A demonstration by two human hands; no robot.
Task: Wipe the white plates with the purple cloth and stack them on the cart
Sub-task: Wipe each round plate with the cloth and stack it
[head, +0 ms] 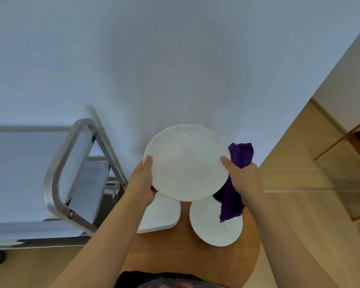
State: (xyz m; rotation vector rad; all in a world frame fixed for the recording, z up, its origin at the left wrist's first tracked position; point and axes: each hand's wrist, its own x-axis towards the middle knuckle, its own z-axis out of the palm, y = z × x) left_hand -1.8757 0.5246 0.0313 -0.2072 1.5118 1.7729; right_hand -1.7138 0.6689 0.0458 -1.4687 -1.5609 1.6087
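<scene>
Holding plate (pixel 186 163): left grip (pixel 142 179) clasps rim | right grip (pixel 244 179) clasps rim, purple cloth (pixel 235 183) | undersides hidden

Both bare forearms reach forward and upward, angled in toward each other. The left hand (pixel 144 179) is raised at chest height, thumb lying over the near left edge of what it holds, the other fingers curled underneath and out of sight. The right hand (pixel 244 179) is level with it on the opposite side, thumb stretched inward on top, the remaining fingers wrapped round and hidden behind. Both wrists are bent slightly back.
</scene>
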